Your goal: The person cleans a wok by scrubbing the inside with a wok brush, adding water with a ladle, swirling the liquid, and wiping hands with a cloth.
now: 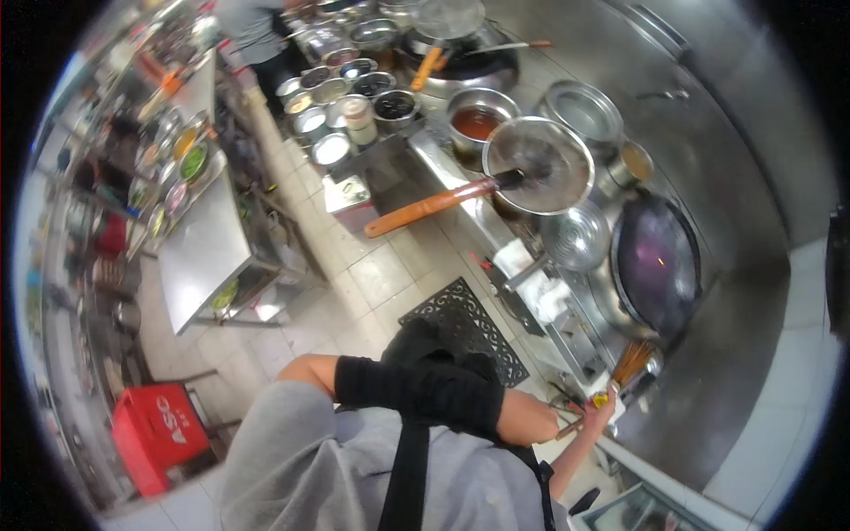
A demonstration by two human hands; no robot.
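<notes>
My two arms are folded across my chest in black arm sleeves, bare at each elbow. Neither of my hands shows; they seem tucked out of sight at the folded arms. Off to the right, another person's hand grips a bundled bamboo wok brush. Past it sits a dark wok with a shiny surface. Left of the wok lies a perforated metal strainer. Above that, a large round skimmer rests over pots, its wooden handle sticking out leftward.
A pot of reddish liquid and a lidded pot stand on the range. Seasoning containers crowd its far end. White cloths lie at the range edge. A steel table and red chair stand left; another person is farther off.
</notes>
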